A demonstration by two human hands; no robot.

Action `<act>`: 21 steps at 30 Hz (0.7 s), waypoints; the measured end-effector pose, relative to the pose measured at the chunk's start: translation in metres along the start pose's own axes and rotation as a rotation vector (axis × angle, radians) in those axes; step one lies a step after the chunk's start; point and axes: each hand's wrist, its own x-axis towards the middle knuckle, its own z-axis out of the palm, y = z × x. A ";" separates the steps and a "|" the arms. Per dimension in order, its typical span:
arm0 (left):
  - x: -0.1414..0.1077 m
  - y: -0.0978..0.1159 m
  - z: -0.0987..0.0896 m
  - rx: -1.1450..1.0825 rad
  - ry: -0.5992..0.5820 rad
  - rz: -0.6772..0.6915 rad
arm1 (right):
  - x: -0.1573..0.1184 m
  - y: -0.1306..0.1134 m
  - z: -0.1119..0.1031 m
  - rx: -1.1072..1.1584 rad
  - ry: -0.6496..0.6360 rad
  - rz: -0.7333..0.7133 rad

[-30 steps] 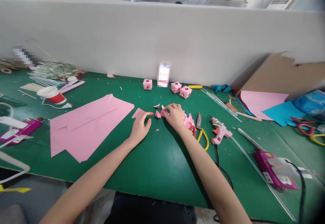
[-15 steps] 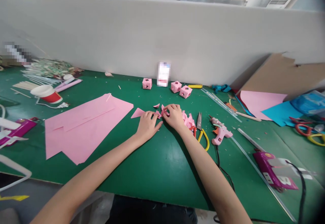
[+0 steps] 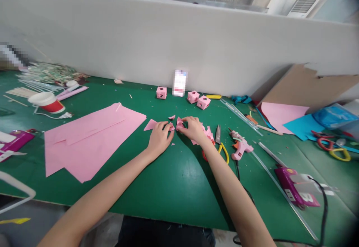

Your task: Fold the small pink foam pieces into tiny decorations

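Well, three pink cubes [image 3: 193,97] stood toward the back of the tabletop [image 3: 168,191]. Nearer, the right hand [image 3: 195,130] had its fingers pinching one folded pink piece [image 3: 178,123] between both hands. The left hand [image 3: 159,138] had its fingers bent over one pink scrap [image 3: 172,128]; gripping or merely touching, I couldn't tell. One paper cup [image 3: 53,105] stood far left, contents hidden.

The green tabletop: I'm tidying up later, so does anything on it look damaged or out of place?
The brown cardboard leaning at the right has a ragged, notched top edge, as if torn. The loose pink scraps by the right hand look like ordinary offcuts.
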 end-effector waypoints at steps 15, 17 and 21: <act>0.093 -0.022 -0.001 -0.115 -0.290 -0.077 | 0.003 0.008 -0.048 -0.026 -0.287 0.096; 0.102 -0.017 0.007 -0.070 -0.355 -0.026 | 0.002 0.007 -0.049 0.011 -0.284 0.100; 0.108 -0.006 0.015 -0.017 -0.368 -0.015 | 0.002 0.004 -0.050 0.029 -0.274 0.115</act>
